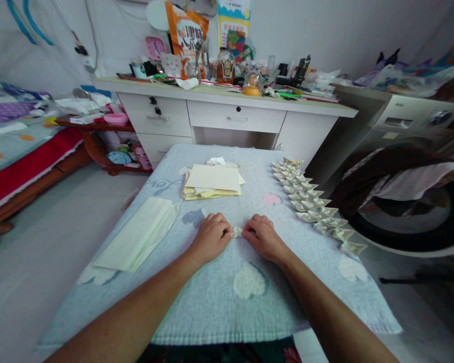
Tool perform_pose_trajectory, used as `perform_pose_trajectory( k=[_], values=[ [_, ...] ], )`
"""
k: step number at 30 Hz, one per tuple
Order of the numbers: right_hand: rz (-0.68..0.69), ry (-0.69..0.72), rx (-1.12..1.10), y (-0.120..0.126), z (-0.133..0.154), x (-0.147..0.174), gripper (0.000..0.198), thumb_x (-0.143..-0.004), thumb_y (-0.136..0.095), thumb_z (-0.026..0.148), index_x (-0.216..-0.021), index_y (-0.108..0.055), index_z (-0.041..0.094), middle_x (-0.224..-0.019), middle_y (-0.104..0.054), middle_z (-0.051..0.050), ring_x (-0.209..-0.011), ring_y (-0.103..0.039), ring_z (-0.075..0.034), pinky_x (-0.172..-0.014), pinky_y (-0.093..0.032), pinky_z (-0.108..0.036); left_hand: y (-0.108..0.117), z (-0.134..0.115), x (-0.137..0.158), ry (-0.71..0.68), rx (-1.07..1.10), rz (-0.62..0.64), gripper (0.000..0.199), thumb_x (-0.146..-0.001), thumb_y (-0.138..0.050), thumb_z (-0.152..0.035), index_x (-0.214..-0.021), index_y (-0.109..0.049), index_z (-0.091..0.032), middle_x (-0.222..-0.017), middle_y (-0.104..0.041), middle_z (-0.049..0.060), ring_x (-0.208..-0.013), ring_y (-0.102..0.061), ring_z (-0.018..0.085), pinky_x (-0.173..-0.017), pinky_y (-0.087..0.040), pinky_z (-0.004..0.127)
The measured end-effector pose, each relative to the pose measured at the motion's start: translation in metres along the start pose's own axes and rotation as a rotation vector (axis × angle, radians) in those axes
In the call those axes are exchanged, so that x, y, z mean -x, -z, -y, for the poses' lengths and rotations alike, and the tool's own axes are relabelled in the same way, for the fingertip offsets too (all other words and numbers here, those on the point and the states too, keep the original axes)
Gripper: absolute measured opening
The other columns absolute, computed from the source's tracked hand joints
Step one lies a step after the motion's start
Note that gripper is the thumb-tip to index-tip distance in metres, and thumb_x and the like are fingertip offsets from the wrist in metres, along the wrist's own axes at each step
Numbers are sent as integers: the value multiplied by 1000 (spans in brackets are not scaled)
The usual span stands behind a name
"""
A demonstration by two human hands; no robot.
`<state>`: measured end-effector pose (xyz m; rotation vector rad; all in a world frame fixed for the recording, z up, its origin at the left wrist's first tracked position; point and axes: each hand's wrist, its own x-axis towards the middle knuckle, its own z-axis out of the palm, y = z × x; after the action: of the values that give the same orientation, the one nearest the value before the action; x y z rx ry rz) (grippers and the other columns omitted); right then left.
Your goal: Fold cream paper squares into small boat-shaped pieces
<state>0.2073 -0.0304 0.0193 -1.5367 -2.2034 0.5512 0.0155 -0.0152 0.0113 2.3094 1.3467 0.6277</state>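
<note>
Between my two hands is a small folded paper piece [237, 232], pale and pointed, low over the cloth-covered table [212, 297]. My left hand [214, 236] pinches its left end, fingers curled. The right end is pinched by my right hand [263, 236]. Much of the piece is hidden by my fingers. To the right stand rows of folded paper boats [312, 204], several in number, running along the table's edge. Left of my left hand lies a stack of long pale paper sheets [139, 234]. Ahead sits a pile of cream and yellow paper [214, 177].
A white desk [238, 113] crowded with jars, a snack bag [187, 38] and a pink clock [156, 48] borders the table's far side. At right is a washing machine [401, 121] with its door open and clothes hanging out. A bed [26, 151] stands at left.
</note>
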Motion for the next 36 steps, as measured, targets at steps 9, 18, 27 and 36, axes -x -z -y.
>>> perform_pose_trajectory(
  k=[9, 18, 27, 36],
  values=[
    [-2, 38, -7, 0, -5, 2, 3, -81, -64, 16, -81, -62, 19, -87, -56, -4, -87, -46, -19, -77, -32, -31, -1, 2, 1, -10, -2, -5, 12, -81, -60, -25, -72, -65, -20, -82, -58, 3, -86, -51, 20, -78, -37, 33],
    [21, 26, 40, 1, -2, 0, 6, -81, -65, 14, -77, -64, 18, -85, -59, -3, -84, -46, -18, -76, -30, -31, 1, 2, 0, 1, 24, 8, 8, -76, -65, -24, -69, -65, -19, -82, -57, 3, -86, -52, 19, -78, -37, 32],
    [64, -32, 90, 4, 1, -2, 12, -88, -57, 21, -80, -66, 18, -85, -59, -4, -85, -47, -18, -74, -27, -31, 1, 4, 0, -9, -10, -3, 12, -80, -61, -25, -71, -65, -19, -82, -57, 3, -86, -51, 19, -79, -37, 33],
    [78, -94, 240, 0, 6, -4, 21, -92, -50, 32, -84, -65, 19, -92, -58, -5, -90, -46, -20, -73, -26, -32, -1, 1, -1, 8, -132, 27, 16, -85, -54, -28, -75, -64, -20, -87, -57, 4, -89, -50, 20, -79, -35, 34]
  ],
)
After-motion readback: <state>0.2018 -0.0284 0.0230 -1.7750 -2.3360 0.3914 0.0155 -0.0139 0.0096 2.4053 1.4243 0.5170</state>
